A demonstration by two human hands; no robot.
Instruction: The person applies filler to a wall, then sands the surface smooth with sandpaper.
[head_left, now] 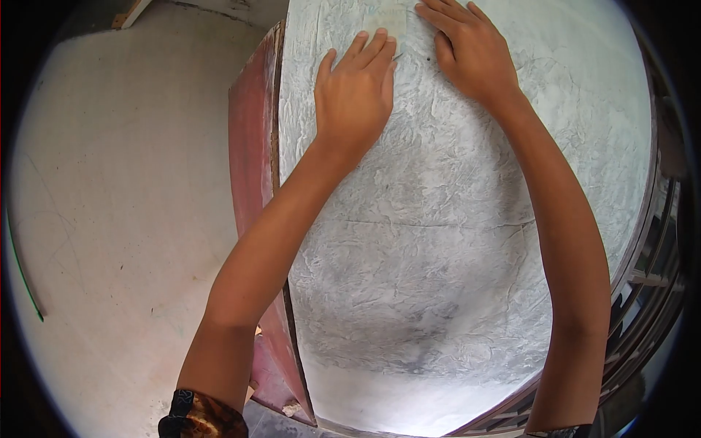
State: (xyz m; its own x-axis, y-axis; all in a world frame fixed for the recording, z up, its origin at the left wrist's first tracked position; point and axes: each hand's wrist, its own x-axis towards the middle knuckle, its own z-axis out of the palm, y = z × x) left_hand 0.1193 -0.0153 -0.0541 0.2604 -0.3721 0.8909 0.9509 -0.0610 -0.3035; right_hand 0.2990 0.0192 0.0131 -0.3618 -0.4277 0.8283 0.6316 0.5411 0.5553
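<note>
A large, wrinkled grey-white sheet-like surface (416, 255) fills the middle and right of the head view. My left hand (355, 91) lies on it near the top left, palm down, with its fingers spread over the edge of a small pale greenish patch (387, 22). To the right of that patch, my right hand (475, 55) rests on the same surface, fingers apart. Neither hand holds anything. A fine crease crosses the surface below both hands.
A reddish panel (252, 146) with a dark edge runs down the surface's left side. Beyond it is a pale wall or floor (131, 182) with a green strip (25, 281) at far left. Dark slatted shapes (646, 292) stand at the right.
</note>
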